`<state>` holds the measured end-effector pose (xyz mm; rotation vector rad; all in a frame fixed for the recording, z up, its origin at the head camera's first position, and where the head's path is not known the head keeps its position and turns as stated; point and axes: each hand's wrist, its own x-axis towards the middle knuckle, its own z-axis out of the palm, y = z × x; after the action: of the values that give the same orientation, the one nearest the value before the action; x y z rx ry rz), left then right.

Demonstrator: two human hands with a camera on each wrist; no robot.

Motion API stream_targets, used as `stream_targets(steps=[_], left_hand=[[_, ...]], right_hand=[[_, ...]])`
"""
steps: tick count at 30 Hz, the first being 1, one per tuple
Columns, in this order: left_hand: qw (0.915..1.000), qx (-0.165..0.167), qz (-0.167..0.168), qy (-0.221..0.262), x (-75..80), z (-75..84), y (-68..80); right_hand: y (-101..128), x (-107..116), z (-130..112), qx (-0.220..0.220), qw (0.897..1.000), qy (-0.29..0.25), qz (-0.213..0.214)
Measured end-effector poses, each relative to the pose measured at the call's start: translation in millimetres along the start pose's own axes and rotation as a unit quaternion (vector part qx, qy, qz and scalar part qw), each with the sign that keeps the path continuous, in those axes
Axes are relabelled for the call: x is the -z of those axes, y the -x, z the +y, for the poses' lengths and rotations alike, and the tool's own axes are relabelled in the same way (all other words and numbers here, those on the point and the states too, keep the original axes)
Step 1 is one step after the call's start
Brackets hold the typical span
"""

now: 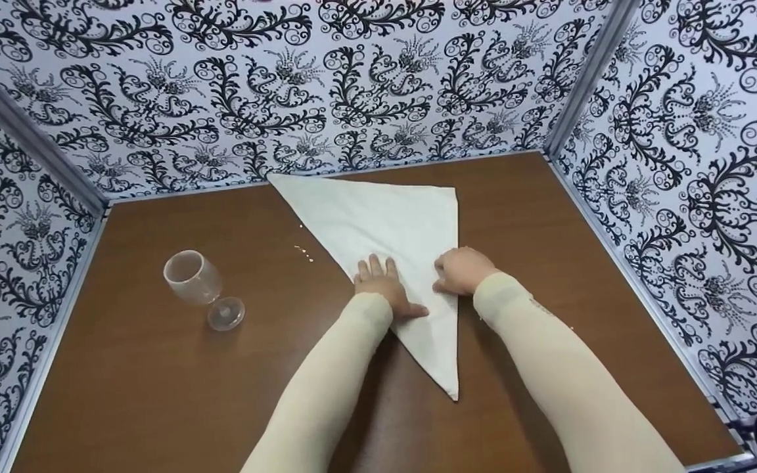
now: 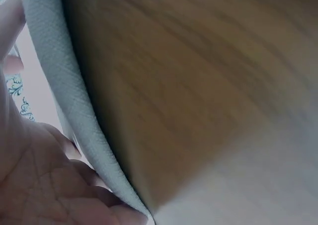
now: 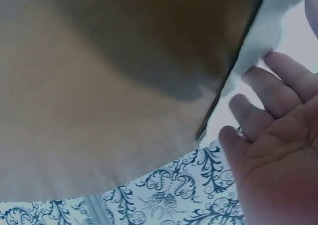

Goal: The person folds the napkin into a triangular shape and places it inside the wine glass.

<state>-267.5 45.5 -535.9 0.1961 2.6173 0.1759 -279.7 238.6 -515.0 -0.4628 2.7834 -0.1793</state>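
Observation:
A white cloth napkin (image 1: pixel 391 223), folded into a triangle, lies on the brown table (image 1: pixel 155 381) with one point toward me. My left hand (image 1: pixel 385 286) rests flat on its slanted left edge, fingers straight. Over the straight right edge, my right hand (image 1: pixel 460 269) has its fingertips touching the cloth. In the left wrist view the napkin's edge (image 2: pixel 64 86) runs past the palm of my left hand (image 2: pixel 35 185). The right wrist view shows the loosely bent fingers (image 3: pixel 263 81) of my right hand against the napkin (image 3: pixel 263 41).
A clear stemmed glass (image 1: pixel 198 282) lies on its side on the left of the table, apart from the napkin. A few small white specks (image 1: pixel 304 253) sit near the napkin's left edge. Patterned black-and-white walls (image 1: pixel 352 85) enclose the table on three sides.

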Motion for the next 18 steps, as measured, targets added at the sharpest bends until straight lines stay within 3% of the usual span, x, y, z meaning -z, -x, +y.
stream_targets(steps=[4,7,11,14,18], left_hand=[[1.0,-0.004,-0.009,-0.003,0.5,0.5,-1.6],[0.9999,-0.006,-0.01,-0.007,-0.6,-0.3,-4.0],[0.9999,-0.008,-0.007,-0.009,-2.3,-3.7,-5.8],[0.9998,-0.011,-0.007,-0.014,-3.1,-6.3,-6.8],[0.9998,-0.016,-0.006,-0.013,-3.5,-6.8,-8.5]], right_hand=[[-1.0,-1.6,1.5,-0.001,0.999,-0.03,-0.018],[-0.5,-4.0,3.1,0.002,0.999,-0.014,-0.046],[-1.2,-5.5,4.3,0.0,0.999,-0.004,-0.05],[-2.6,-6.1,5.7,-0.002,0.999,-0.013,-0.04],[-5.7,-7.9,9.8,0.006,0.999,-0.037,0.007]])
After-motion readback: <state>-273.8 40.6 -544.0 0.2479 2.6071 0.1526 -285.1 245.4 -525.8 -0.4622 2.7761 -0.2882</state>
